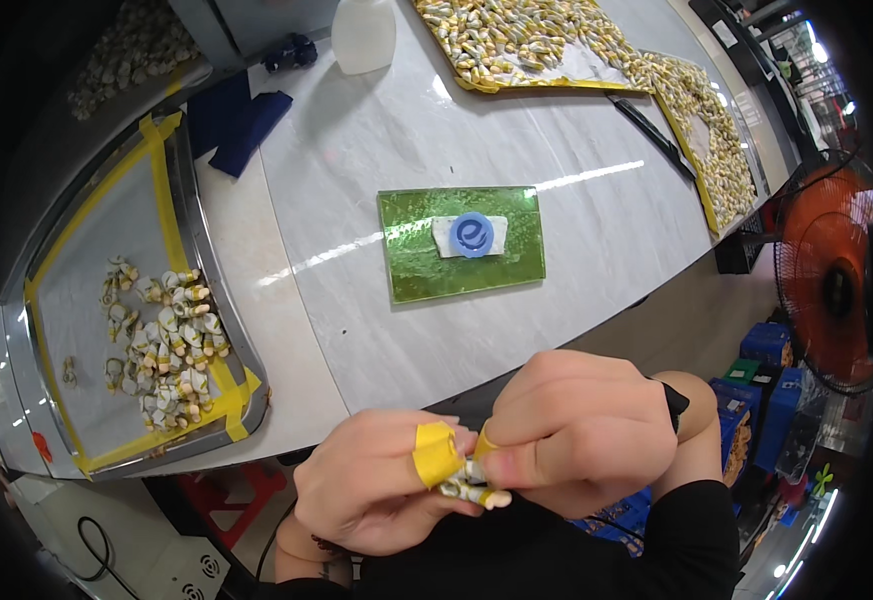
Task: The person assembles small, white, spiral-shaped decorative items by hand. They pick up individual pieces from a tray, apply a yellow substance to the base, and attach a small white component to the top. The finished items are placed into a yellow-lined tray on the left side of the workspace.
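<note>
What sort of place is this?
Likely a small-parts workshop: a tape-edged tray with many similar white-and-yellow pieces, plus an orange fan and blue crates beside the worktable.

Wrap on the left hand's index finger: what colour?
The wrap on the left hand is yellow; the head view, the only one, shows it.

A tray (97,260) of pieces (169,352) lies left of the slab (422,275), a fan (819,240) right.

Left hand (362,482) and right hand (592,425) pinch close together, fingers (562,375) curled; the right thumb (509,466) points leftward.
</note>
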Demonstrator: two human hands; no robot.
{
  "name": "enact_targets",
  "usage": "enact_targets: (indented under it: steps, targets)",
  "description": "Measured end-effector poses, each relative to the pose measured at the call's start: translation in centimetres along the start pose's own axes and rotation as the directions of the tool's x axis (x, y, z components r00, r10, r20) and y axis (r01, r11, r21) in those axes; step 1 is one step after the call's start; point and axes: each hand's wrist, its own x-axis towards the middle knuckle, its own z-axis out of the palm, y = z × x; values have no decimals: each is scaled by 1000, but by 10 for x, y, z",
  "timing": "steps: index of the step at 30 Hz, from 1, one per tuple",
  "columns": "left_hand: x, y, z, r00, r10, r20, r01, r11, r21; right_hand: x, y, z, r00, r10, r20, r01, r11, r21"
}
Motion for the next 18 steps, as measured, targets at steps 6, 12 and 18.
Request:
enact_targets:
  steps: [6,12,18]
  targets:
    - [-2,-12,3,961,271,-62,-250,938,240,-5,8,3,975,-220,-41,204,950,-234]
    - [-2,-5,4,983,-151,-107,110,941,-321,9,1,-21,978,151,141,-164,983,88]
    - [-6,-8,4,950,-308,45,268,733,-625,12,5,-22,923,274,270,-314,943,113]
